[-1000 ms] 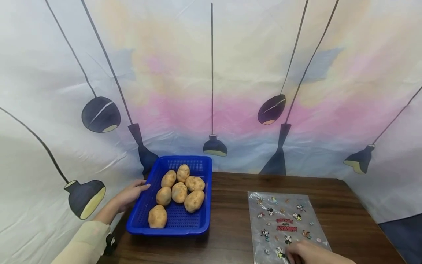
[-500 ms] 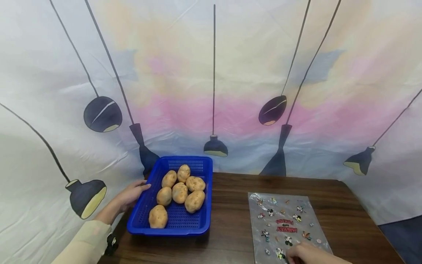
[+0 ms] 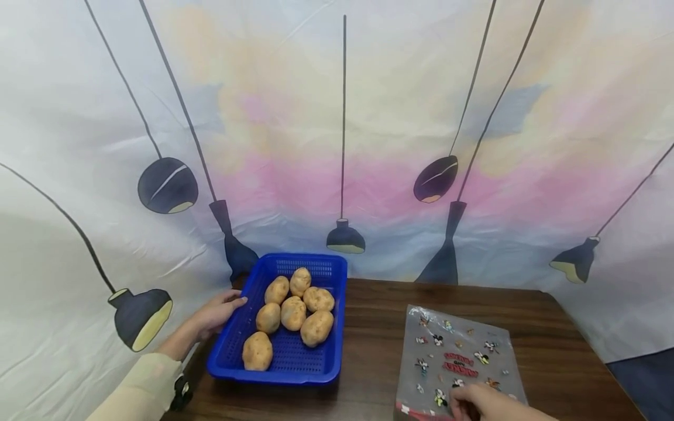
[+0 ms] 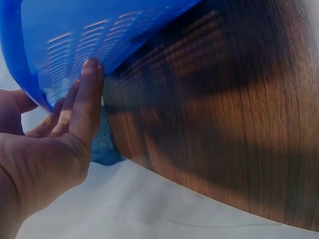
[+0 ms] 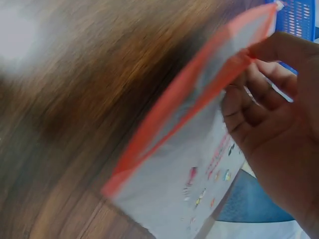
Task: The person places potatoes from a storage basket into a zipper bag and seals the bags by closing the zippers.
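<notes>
Right of the basket (image 3: 274,376) of potatoes (image 3: 293,313), held by the left grip (image 3: 217,314), the right grip (image 3: 484,403) pinches the bag (image 3: 457,349), its red rim (image 5: 219,82) just raised off the surface (image 3: 374,351), making its mouth (image 5: 212,69) apparently accessible.

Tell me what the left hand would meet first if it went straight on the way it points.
The basket, whose left side the left hand grips at the rim. Past that, probably a potato, though depth is unclear.
</notes>
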